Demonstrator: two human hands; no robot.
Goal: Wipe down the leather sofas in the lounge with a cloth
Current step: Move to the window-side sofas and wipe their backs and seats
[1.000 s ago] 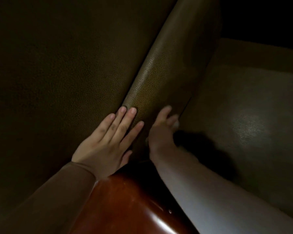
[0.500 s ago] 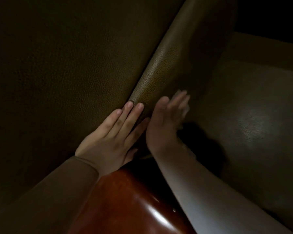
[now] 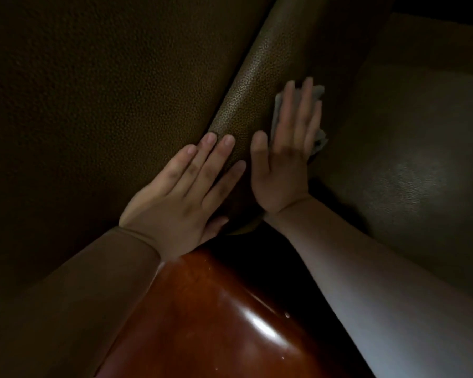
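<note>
both hands (image 3: 180, 197) (image 3: 287, 156) flat, right pressing cloth (image 3: 318, 91) on sofa (image 3: 254, 77).

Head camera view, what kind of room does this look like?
Probably a dim lounge or sitting room: a pebbled leather sofa arm, a leather seat cushion and glossy wooden trim.

A glossy reddish-brown wooden surface (image 3: 210, 317) fills the lower middle of the view, rounded along its far edge and catching bright streaks of reflected light (the strongest streak sits right of its middle). Small pale specks dot its polish. A dark gap lies just beyond its far edge. At the top right corner the scene falls into a black, unlit area (image 3: 448, 4) where nothing can be made out.
</note>
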